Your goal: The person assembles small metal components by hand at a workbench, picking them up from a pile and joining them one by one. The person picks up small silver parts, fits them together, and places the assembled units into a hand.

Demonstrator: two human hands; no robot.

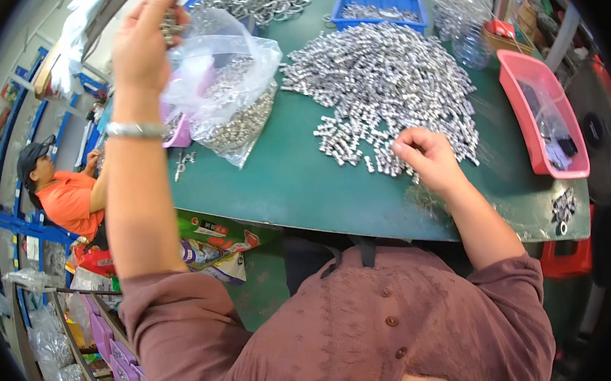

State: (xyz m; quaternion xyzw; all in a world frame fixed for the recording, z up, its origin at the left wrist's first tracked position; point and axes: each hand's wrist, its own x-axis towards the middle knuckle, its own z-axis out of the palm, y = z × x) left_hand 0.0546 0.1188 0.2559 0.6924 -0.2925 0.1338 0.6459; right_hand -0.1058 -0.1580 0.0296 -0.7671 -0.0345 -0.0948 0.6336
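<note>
A broad heap of small silvery ribbed metal parts (389,71) covers the middle of the green table (271,200). At its near edge, my right hand (431,159) has thumb and forefinger pinched together; whatever is between them is hidden. My left hand (141,50) is raised at the upper left, its fingers curled round some small metal pieces (169,29). Below and right of it stands a clear plastic bag (241,128) partly filled with small metal pieces, beside a purple container (181,133).
Behind the heap is a blue tray (418,21) of metal pieces, with looped metal parts (264,1) to its left. A pink tub (577,147) stands at the right, dark bits (564,206) near the corner. A person in orange (72,203) works at the left by shelving.
</note>
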